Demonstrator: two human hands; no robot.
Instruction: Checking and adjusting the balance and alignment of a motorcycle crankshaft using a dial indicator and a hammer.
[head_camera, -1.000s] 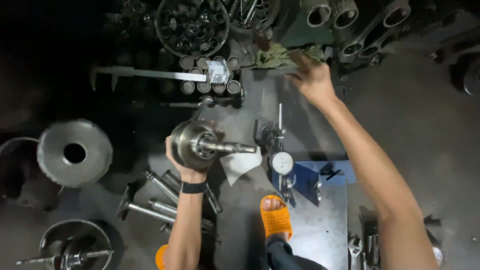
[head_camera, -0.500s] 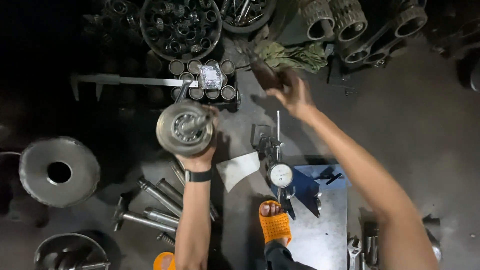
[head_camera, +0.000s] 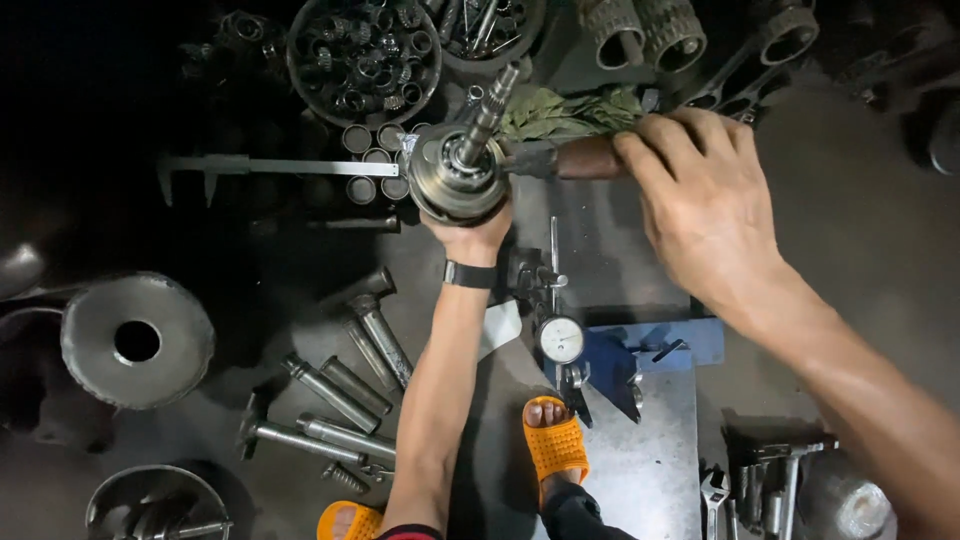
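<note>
The left hand (head_camera: 468, 232) grips a round metal hub with a splined shaft (head_camera: 460, 172) from below, fingers wrapped under its rim, and holds it up above the floor (head_camera: 860, 250) with the shaft tilted up and to the right. A black band sits on that wrist. The right hand (head_camera: 700, 200) is closed over the brown wooden handle (head_camera: 588, 157) of a tool whose dark end points at the hub; whether that end touches the hub is hard to tell, since the hub's rim covers the joint. Just behind the handle lies a crumpled green rag (head_camera: 570, 112). Left of the hub a long steel caliper (head_camera: 280, 168) lies flat, with a cluster of small round sleeves (head_camera: 368, 160) around its right end, and beyond them stands a round basin of small dark parts (head_camera: 363, 60). Below the left wrist a dial gauge on a stand (head_camera: 561, 338) rests at the edge of a blue sheet (head_camera: 665, 345), which lies on a grey metal plate (head_camera: 650, 460). A foot in an orange sandal (head_camera: 553, 440) is planted beside the plate. To the left, several steel shafts (head_camera: 340, 390) lie scattered, and further left sits a large grey disc with a centre hole (head_camera: 137, 342).
</note>
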